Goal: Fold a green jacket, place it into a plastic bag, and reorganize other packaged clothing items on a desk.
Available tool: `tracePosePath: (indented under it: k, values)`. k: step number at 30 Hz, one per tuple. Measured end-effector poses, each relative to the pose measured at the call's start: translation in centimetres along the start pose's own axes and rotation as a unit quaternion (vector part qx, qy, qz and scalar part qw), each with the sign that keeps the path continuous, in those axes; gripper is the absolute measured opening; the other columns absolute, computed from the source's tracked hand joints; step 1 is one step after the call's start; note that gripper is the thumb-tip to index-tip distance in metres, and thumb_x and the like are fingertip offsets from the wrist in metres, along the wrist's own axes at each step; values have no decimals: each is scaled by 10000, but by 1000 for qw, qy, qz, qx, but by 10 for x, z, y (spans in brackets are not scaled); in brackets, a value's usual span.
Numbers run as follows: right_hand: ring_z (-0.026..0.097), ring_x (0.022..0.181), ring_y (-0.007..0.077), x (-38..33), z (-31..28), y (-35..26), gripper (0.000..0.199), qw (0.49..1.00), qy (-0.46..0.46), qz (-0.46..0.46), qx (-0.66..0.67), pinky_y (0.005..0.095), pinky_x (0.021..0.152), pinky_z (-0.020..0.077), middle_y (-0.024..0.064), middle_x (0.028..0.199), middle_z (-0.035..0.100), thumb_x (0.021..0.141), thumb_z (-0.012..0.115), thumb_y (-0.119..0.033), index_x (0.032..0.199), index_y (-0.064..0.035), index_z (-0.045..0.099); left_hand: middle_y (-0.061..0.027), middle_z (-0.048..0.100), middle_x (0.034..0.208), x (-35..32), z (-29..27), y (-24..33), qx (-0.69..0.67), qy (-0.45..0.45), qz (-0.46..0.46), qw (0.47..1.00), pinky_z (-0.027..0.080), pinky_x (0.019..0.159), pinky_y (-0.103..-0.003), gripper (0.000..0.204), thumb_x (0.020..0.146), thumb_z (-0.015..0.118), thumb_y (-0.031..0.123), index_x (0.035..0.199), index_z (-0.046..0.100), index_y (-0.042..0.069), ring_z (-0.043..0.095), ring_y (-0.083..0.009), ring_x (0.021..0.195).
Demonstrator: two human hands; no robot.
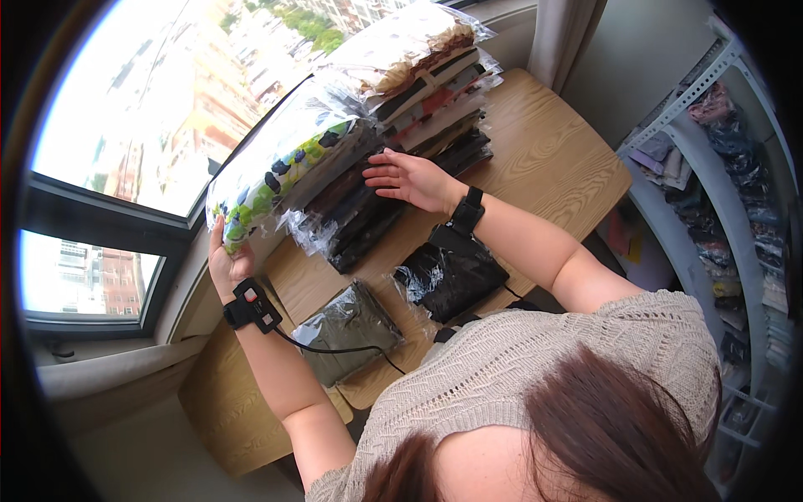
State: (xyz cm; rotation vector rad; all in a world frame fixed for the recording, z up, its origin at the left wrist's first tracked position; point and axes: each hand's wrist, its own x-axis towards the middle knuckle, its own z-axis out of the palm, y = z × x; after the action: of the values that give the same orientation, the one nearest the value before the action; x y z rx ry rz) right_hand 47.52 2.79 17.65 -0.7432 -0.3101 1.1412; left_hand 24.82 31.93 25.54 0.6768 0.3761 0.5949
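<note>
My left hand (229, 266) grips the near-left end of a folded garment in clear plastic (280, 174), white with a green and navy print. That package lies on top of a stack of dark bagged garments (343, 209), its left end sticking out past them. My right hand (416, 181) is open, fingers stretched out toward the right side of this stack; I cannot tell whether the fingertips touch it. Closer to me, a bagged olive-grey garment (351, 326) and a bagged black garment (452, 272) lie on the wooden table (535, 142).
A second, taller stack of bagged garments (431, 84) stands behind, by the window (167, 92). On the right is a white metal rack (682, 117) filled with folded clothes. A black cable (335, 346) runs from my left wrist strap across the olive-grey package.
</note>
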Motion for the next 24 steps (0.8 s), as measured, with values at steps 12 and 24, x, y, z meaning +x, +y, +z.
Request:
tracePosePath:
  k: [12, 24]
  values:
    - [563, 1103, 184, -49, 46, 2, 430, 987, -154, 51, 6, 334, 989, 426, 93, 1239, 568, 939, 546, -187, 1304, 2, 422, -110, 504, 1323, -146, -11, -60, 167, -53, 129, 976, 438, 986, -421, 507, 909, 555, 71, 1379, 366, 47, 522, -248, 1178]
    - [559, 1086, 147, -155, -86, 24, 510, 982, 24, 110, -152, 307, 953, 459, 76, 1222, 564, 856, 637, -30, 1310, -10, 405, -52, 583, 1158, -178, -58, -235, 205, 49, -173, 962, 461, 743, -215, 417, 858, 601, 0, 1242, 439, 11, 574, -98, 940]
